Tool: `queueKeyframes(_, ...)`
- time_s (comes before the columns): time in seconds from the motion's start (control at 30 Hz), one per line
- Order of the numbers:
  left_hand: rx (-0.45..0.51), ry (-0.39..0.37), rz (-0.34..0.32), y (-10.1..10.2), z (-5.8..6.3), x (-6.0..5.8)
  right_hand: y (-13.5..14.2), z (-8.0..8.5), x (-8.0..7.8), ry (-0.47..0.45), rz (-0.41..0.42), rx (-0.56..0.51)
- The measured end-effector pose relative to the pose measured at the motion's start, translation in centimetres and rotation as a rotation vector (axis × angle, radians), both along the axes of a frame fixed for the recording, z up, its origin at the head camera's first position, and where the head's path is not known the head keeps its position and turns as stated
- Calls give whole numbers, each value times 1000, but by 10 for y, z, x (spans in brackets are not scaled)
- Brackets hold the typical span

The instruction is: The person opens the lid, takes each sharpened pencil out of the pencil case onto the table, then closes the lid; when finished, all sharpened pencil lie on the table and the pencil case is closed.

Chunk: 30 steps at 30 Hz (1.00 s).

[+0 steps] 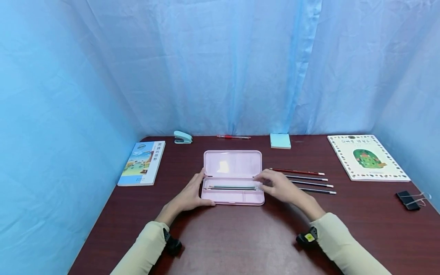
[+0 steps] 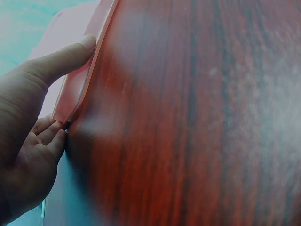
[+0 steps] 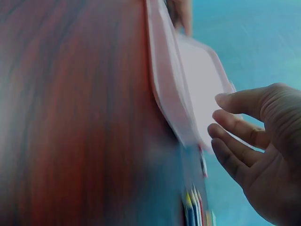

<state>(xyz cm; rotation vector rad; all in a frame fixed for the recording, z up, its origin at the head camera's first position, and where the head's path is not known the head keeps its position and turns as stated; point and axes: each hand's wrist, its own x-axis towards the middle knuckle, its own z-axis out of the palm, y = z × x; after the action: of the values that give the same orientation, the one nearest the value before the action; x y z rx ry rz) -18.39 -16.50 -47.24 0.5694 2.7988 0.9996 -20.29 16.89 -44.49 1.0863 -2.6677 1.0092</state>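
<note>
On my head view, the pink pencil case (image 1: 223, 197) lies open at the middle of the table (image 1: 227, 236), with pencils (image 1: 235, 188) in its long rear compartment. My left hand (image 1: 187, 196) grips the case's left end, thumb on the front rim, fingers round the side. My right hand (image 1: 280, 185) is at the right end, its thumb and loosely bent fingers apart, holding nothing; I can't tell whether it touches. The blue-and-white book (image 1: 141, 164) shows vertical Chinese characters ending 田野; the white book (image 1: 369, 158) has a title too small for me to read.
</note>
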Motion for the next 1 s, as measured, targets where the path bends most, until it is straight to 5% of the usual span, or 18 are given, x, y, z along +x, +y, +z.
queueKeyframes(0.37,0,-8,5,1,1,1,-37,-6,1,-28,77,150)
queueKeyframes(1.0,11,-17,7,0,2,1,-37,-2,-6,-69,87,119)
